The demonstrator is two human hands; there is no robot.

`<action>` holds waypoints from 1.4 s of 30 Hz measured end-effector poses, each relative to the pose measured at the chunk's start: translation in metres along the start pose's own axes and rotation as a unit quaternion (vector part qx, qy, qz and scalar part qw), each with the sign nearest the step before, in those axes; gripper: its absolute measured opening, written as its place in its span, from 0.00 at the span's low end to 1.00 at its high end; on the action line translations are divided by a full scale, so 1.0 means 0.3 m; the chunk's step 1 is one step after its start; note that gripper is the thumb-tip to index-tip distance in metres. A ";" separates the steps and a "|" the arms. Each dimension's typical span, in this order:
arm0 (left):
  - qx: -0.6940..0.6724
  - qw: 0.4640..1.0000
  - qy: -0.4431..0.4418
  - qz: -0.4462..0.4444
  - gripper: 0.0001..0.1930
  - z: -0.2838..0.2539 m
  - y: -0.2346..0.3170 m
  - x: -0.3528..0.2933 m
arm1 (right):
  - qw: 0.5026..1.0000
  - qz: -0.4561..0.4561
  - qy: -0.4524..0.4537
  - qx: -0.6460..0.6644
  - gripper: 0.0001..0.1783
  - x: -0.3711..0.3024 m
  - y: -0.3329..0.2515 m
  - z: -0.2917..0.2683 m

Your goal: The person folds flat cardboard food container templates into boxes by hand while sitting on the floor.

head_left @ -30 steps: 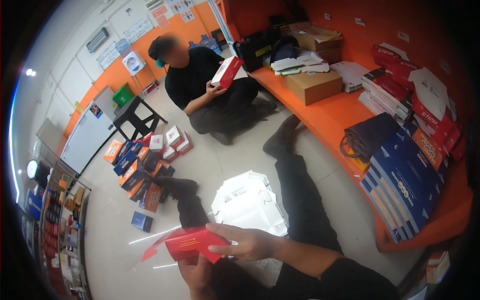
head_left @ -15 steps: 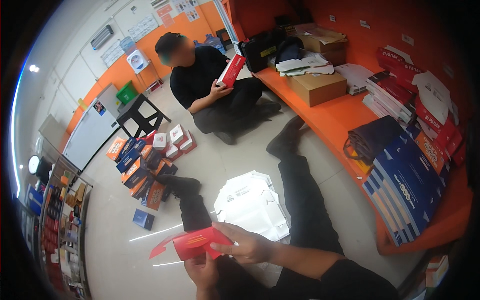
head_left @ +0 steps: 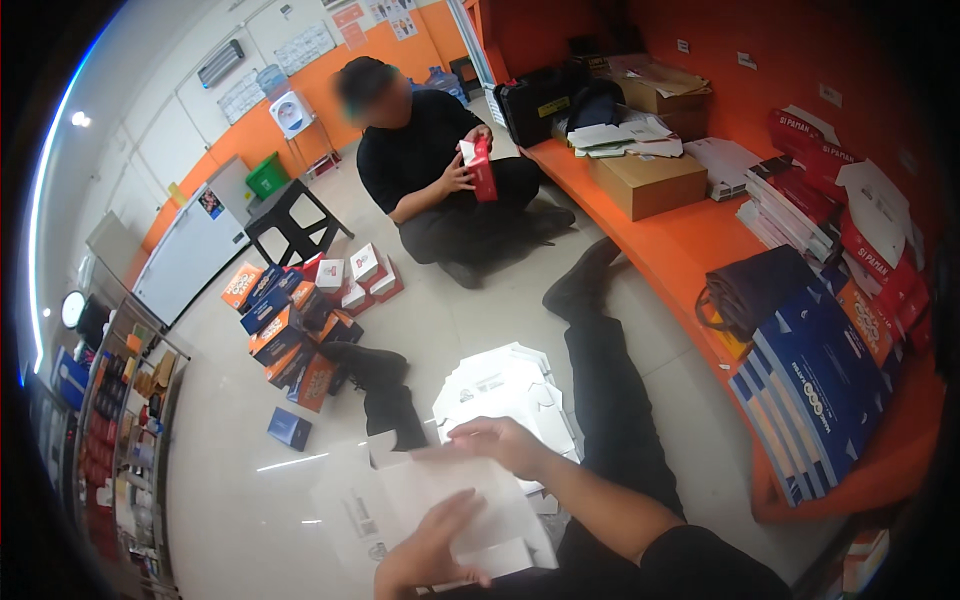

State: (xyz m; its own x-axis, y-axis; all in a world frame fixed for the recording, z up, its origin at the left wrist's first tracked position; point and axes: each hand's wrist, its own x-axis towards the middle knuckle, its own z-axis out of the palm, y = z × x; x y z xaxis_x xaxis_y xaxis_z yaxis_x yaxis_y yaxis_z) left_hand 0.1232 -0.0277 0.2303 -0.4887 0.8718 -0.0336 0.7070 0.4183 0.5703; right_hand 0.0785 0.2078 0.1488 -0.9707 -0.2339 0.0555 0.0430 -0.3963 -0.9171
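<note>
Left hand [head_left: 432, 548]: fingers spread open, across white carton blank [head_left: 400, 492]. Right hand [head_left: 505, 447]: fingers bent at blank's far edge, blurred; cannot tell whether closed on it. Blank above person's lap, near end of white stack [head_left: 495, 388]. Stack on pale tiled floor [head_left: 225, 490], between outstretched legs [head_left: 612, 405]. Orange bench [head_left: 682, 275], right: blue flat cartons [head_left: 815, 400] at near corner, brown box [head_left: 655, 187] farther along front edge. Assembled boxes [head_left: 283, 335] piled by left foot. Co-worker [head_left: 425, 150] seated beyond, holding red box [head_left: 486, 180]. Black stool [head_left: 290, 213], whiteboard [head_left: 188, 262] behind pile.
</note>
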 end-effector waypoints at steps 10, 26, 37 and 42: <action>-0.131 0.948 0.156 -0.246 0.11 0.072 -0.040 -0.055 | 0.897 -0.195 0.059 -0.393 0.36 0.060 0.131 -0.026; -0.569 0.699 0.265 -0.344 0.15 0.197 -0.180 -0.086 | 0.897 -0.244 -0.094 -0.356 0.15 -0.005 0.057 0.087; -0.485 0.785 0.229 -0.311 0.13 0.170 -0.109 -0.057 | 0.910 -0.152 -0.226 -0.313 0.11 0.012 0.035 0.034; -0.379 0.822 0.208 -0.371 0.26 0.079 -0.030 -0.052 | 0.903 -0.095 -0.232 -0.348 0.12 0.003 0.021 0.008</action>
State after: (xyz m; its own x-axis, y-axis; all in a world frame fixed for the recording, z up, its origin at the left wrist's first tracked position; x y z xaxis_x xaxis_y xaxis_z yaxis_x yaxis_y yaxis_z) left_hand 0.1365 -0.0390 0.2063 -0.8855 0.2207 -0.4090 -0.3082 0.3797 0.8722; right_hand 0.0784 0.2029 0.1441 -0.7341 -0.6312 0.2504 -0.4304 0.1473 -0.8905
